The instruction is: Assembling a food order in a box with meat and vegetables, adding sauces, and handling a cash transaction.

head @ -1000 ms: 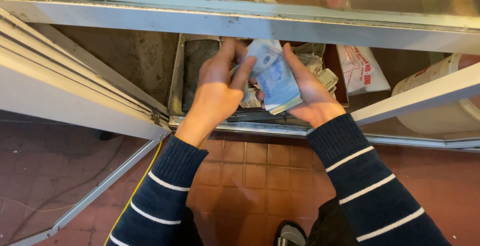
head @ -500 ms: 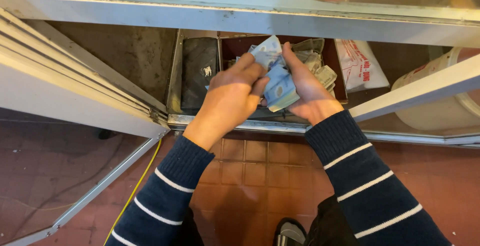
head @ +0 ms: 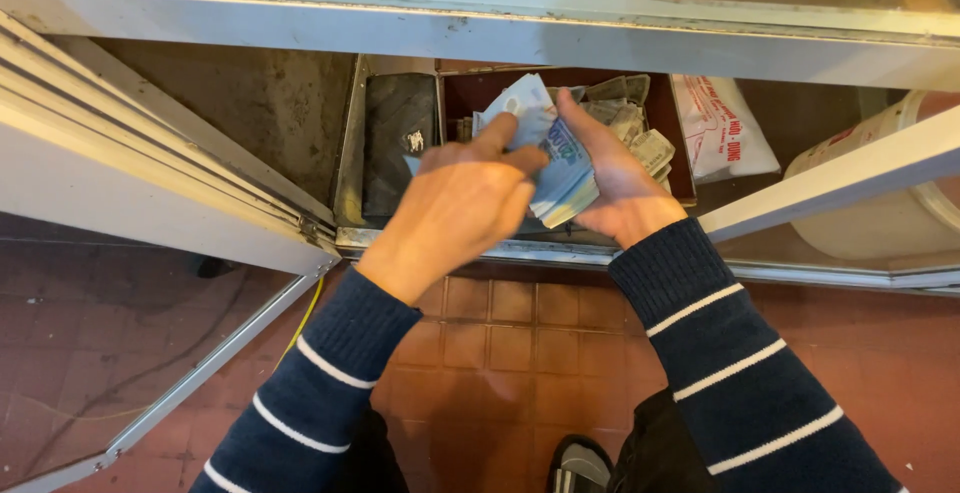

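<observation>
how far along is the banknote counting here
Done: a stack of bluish banknotes is gathered, out of the drawer. In hand: the right hand holds it and the left hand thumbs the top note. Left: loose greenish notes lie in the drawer; the black wallet lies untouched.

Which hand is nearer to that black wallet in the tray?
Left. The left hand hovers just right of the black wallet; the right hand is farther right, holding the blue banknotes.

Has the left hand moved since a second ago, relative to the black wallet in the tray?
Yes. The left hand has come down and rightward off the black wallet, which it partly covered before, and now lies over the stack of banknotes.
</observation>
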